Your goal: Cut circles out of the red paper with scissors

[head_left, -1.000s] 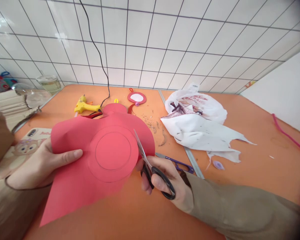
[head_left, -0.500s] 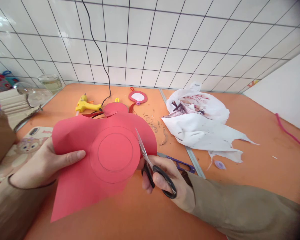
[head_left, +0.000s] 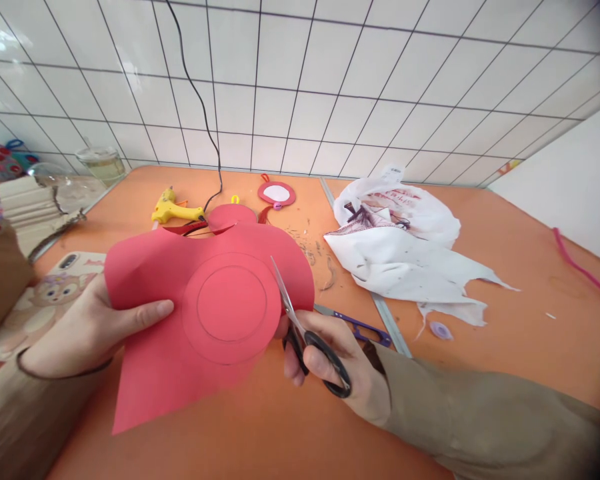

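A sheet of red paper (head_left: 155,373) with two circles drawn one inside the other is held up over the orange table. My left hand (head_left: 100,327) grips its left side, thumb on top and the other fingers hidden beneath. Black-handled scissors (head_left: 330,363) are in my right hand (head_left: 347,360), fingers through the loops. Their blades point up and away at the right side of the outer circle, where the paper is partly cut and a flap curves off to the right. One blade shows above the paper; the other is mostly hidden.
Behind the paper lie a yellow glue gun (head_left: 173,208), a red disc (head_left: 233,217) and a red ornament with white centre (head_left: 277,193). Purple snips (head_left: 363,330) lie beside my right hand. A white plastic bag (head_left: 395,253) is at right, a phone case (head_left: 55,293) at left.
The lower left corner of the red paper has shifted slightly right and up. My hands and the scissors are almost where they were.
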Demonstrator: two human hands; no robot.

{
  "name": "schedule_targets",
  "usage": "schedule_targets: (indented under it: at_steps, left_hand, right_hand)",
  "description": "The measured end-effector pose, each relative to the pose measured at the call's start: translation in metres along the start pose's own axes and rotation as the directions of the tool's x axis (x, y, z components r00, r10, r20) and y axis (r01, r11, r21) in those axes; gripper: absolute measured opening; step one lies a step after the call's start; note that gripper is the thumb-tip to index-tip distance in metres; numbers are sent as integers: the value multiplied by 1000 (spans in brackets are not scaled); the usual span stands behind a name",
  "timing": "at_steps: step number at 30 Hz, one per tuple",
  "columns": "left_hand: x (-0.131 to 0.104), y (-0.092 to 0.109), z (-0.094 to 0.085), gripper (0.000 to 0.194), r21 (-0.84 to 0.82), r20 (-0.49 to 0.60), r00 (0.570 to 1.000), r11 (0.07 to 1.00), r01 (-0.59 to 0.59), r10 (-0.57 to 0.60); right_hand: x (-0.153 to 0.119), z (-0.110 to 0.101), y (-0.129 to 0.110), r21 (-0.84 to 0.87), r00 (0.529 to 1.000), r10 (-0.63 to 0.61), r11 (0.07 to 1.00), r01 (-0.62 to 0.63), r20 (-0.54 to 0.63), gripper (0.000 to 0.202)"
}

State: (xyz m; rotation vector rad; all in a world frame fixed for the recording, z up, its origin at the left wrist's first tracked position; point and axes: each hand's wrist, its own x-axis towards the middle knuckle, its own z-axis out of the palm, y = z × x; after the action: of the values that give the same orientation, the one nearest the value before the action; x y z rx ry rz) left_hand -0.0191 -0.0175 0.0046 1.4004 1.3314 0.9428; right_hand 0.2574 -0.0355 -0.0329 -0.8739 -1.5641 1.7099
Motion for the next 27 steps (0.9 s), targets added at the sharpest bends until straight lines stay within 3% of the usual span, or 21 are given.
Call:
schedule_targets:
  at_steps: [9, 13, 16, 17, 19, 24, 27]
  left_hand:
    - [2, 5, 1, 51, -86, 4, 986, 982, 167, -167]
    - [1, 7, 5, 46, -134, -88, 989, 985, 106, -119]
    - [-2, 6, 10, 42, -107, -63, 984, 981, 159, -166]
    - [-3, 6, 11, 38, -133, -131, 984, 986, 100, -117]
    - [-3, 4, 12, 36, -154, -166, 982, 986, 61, -87]
    - [-1, 4, 6, 48, -172, -45, 984, 972, 160, -170]
    - [1, 6, 2, 48, -179, -46, 982, 969, 170, -181]
  right_hand:
    - [0, 0, -2, -5, 1000, 8, 1000, -8, -2, 43]
    - [0, 0, -3, -14, 1000, 13, 1000, -13, -1, 44]
    - [0, 0, -3, -17, 1000, 10, 1000, -10, 1, 43]
    - [0, 0, -2, -14, 1000, 7, 1000, -7, -1, 43]
    - [0, 0, -1, -2, 1000, -5, 1000, 5, -4, 43]
    - [0, 0, 0, -9, 1000, 0, 1000, 0, 7, 47]
    - [0, 0, 0, -14, 1000, -3, 1000, 4, 4, 46]
